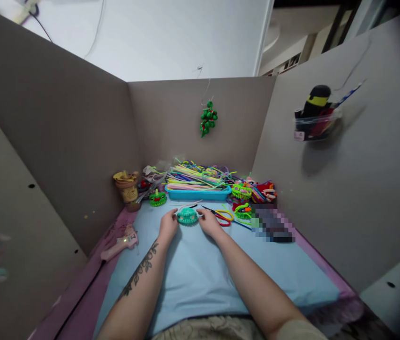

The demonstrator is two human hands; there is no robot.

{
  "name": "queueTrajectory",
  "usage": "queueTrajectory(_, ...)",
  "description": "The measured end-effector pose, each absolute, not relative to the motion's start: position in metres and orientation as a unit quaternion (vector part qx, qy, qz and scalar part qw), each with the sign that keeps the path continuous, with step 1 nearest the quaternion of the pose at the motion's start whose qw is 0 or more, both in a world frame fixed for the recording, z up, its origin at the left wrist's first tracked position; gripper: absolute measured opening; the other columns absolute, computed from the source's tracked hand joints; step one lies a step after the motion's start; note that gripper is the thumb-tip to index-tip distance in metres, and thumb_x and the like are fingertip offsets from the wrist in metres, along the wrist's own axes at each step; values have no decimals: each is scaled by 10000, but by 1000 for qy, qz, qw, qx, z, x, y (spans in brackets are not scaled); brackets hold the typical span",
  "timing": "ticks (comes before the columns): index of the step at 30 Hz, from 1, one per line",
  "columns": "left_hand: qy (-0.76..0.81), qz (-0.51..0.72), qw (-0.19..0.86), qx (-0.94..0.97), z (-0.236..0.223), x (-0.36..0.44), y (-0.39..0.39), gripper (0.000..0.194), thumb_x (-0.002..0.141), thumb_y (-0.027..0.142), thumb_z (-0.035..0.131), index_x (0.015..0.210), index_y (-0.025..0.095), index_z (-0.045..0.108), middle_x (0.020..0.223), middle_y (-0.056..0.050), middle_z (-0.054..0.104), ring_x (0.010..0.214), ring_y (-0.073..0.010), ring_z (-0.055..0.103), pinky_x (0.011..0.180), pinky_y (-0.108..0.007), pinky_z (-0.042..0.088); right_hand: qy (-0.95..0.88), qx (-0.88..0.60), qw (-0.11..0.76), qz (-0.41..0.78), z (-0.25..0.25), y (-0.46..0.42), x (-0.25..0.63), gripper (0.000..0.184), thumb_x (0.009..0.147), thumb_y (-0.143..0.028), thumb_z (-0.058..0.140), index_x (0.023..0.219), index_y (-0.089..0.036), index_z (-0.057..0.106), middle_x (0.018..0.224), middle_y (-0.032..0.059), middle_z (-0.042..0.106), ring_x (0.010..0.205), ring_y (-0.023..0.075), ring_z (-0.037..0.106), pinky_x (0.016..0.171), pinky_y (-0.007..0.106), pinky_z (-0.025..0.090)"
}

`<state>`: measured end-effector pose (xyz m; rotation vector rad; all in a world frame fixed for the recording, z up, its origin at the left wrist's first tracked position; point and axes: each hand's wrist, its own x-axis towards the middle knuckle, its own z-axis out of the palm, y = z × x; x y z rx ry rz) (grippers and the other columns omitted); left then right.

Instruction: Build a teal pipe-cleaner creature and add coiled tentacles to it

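Patterned fabric below, turquoise piece between our fingertips

That fabric showed beyond the near edge of the surface. Toward the far edge, about midway between the sides, was the fuzzy turquoise piece; our left hand grasped its left side by the fingertips, our right hand its right side. Just beside the right hand we saw scissors with red and yellow handles. Our blue tray, heaped with fuzzy stems, ran along the far edge, a green piece near its left end. We had a pink glue gun at the left edge.
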<state>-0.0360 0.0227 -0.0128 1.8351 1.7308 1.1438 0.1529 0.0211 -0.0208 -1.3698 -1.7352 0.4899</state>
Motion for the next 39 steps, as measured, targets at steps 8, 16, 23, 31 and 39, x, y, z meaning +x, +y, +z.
queueTrajectory(8, 552, 389, 120, 728, -10, -35, 14, 468, 668, -16, 423, 1015, 135, 699, 1062, -77, 688, 1008, -219, 619, 926, -330, 446, -787, -484, 370, 99, -22, 16, 151, 581, 660, 18, 412, 1180, -157, 604, 1159, 97, 621, 1091, 205, 535, 972, 339, 398)
queueTrajectory(16, 558, 453, 184, 670, -9, -36, 15, 385, 676, 35, 500, 968, 160, 717, 994, -102, 704, 961, -264, 628, 910, -366, 435, -763, -487, 401, 141, -23, 16, 149, 599, 664, 26, 416, 1201, -171, 592, 1184, 100, 609, 1091, 221, 550, 973, 364, 408)
queueTrajectory(23, 623, 409, 208, 633, -3, -34, 7, 355, 715, 120, 556, 1042, 192, 675, 976, -124, 693, 967, -262, 605, 918, -339, 394, -720, -533, 414, 162, -27, 16, 143, 534, 706, -4, 445, 1193, -167, 591, 1115, 113, 635, 1013, 243, 585, 931, 373, 431)
queueTrajectory(31, 577, 417, 156, 685, 2, -33, 3, 325, 716, 84, 515, 943, 207, 712, 991, -90, 694, 991, -247, 586, 940, -338, 378, -770, -476, 407, 121, -18, 9, 146, 610, 652, 35, 417, 1206, -156, 586, 1204, 97, 600, 1123, 229, 518, 999, 365, 373)
queueTrajectory(39, 559, 466, 242, 642, -4, -30, 5, 316, 643, 34, 531, 812, 205, 736, 911, -84, 704, 978, -269, 594, 974, -381, 359, -786, -467, 391, 107, -17, 5, 145, 577, 658, 20, 387, 1162, -147, 613, 1165, 102, 618, 1093, 227, 537, 978, 383, 399)
